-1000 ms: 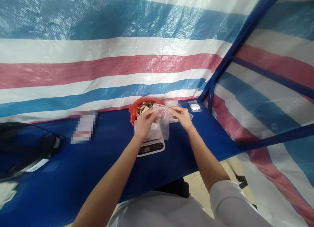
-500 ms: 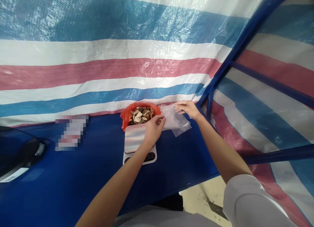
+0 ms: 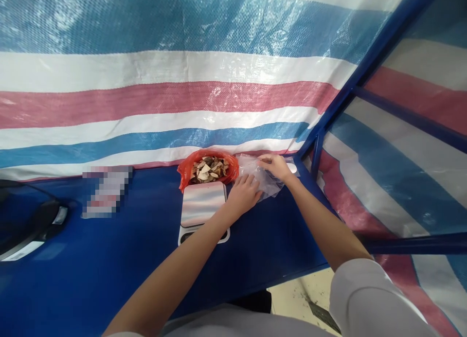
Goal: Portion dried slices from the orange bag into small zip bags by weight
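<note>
Clear plastic bags [image 3: 248,166] lie in a loose pile at the back right of the blue table. My left hand [image 3: 244,193] rests on their near side, palm down with its fingers stretched out. At their far edge, my right hand [image 3: 274,166] has thumb and fingers pinched together on a clear bag. Left of the bags sits a red plastic bag [image 3: 184,169], its mouth spread around dried, pale-brown slices [image 3: 208,170]. A kitchen scale [image 3: 203,203] with a bare metal plate stands in front of it; my left forearm covers part of its control panel.
A white oval patch [image 3: 292,168] shows beside my right wrist. Further left lie a blurred-out packet [image 3: 107,193] and a black device with a cable [image 3: 40,225]. Striped sheeting [image 3: 164,101] hangs behind the table, and a blue metal frame [image 3: 319,142] rises at the right corner.
My left hand has moved right, from beside the scale plate onto the clear bags, and its fingers have straightened. The bag edge held up by my right hand has come down flatter.
</note>
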`<action>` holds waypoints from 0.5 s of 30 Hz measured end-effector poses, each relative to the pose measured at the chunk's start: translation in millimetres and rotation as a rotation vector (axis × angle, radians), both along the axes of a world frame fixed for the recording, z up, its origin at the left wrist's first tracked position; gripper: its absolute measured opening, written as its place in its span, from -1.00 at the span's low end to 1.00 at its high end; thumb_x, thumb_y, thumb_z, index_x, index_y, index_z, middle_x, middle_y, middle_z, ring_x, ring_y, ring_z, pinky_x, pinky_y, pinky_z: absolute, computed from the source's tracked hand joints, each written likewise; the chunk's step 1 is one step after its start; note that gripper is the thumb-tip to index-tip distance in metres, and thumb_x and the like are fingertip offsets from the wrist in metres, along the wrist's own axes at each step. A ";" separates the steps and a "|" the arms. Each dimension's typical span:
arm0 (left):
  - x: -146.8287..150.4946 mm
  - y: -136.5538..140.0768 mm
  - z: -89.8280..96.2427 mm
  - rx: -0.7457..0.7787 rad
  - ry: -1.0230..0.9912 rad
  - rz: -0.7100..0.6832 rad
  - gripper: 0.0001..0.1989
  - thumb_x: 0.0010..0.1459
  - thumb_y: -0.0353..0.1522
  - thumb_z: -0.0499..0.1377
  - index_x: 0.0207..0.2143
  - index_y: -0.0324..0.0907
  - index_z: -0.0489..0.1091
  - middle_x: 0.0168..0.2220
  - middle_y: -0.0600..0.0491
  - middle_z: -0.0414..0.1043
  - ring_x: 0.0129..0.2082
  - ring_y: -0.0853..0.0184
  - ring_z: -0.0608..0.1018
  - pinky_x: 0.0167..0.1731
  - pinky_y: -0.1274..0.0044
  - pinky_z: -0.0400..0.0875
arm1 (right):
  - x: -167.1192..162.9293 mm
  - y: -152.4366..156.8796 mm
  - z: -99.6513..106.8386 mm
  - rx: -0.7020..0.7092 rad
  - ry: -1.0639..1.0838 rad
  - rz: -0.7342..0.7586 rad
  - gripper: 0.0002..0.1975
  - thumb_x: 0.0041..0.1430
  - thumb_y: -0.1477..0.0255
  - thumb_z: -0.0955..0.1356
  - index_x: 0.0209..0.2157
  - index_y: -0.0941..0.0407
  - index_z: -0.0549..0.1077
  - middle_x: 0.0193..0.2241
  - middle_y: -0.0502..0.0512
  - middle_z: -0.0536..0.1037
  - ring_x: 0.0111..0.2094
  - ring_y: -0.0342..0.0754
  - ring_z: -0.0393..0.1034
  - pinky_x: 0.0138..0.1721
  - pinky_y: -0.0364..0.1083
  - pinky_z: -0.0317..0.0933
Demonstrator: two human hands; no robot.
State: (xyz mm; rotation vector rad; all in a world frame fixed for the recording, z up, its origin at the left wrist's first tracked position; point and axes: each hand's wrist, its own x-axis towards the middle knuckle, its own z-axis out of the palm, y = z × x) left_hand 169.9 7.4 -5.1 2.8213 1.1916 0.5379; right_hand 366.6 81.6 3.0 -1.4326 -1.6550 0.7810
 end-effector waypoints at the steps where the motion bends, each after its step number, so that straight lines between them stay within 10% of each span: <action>1: -0.9 0.2 -2.4 -0.008 -0.002 0.008 -0.70 0.34 -0.28 0.10 0.00 -0.27 0.45 0.14 -0.28 0.42 0.20 -0.05 0.41 0.19 0.15 0.31 | 1.8 -2.9 -1.0 0.029 -0.061 -0.019 -0.79 0.07 0.29 0.48 -0.25 0.06 0.65 -0.23 0.09 0.69 -0.14 0.09 0.58 0.00 0.06 0.42; 7: -4.4 2.8 -8.6 -0.053 -0.070 0.049 -0.70 0.31 -0.28 0.14 0.02 -0.22 0.45 0.19 -0.27 0.39 0.26 -0.03 0.37 0.23 0.14 0.28 | 4.4 -19.6 -3.0 0.025 -0.211 -0.013 -0.75 0.16 0.29 0.45 -0.11 0.01 0.63 -0.08 0.09 0.67 -0.05 0.14 0.57 0.07 0.12 0.40; 15: -9.1 6.2 -4.8 -0.100 -0.079 0.058 -0.65 0.28 -0.28 0.16 0.07 -0.23 0.44 0.23 -0.29 0.36 0.29 -0.04 0.36 0.25 0.15 0.28 | -5.6 -15.2 -5.9 -0.184 0.265 -0.167 -0.67 -0.06 0.55 0.46 -0.17 0.10 0.62 -0.06 0.11 0.65 -0.24 0.00 0.57 -0.32 -0.03 0.54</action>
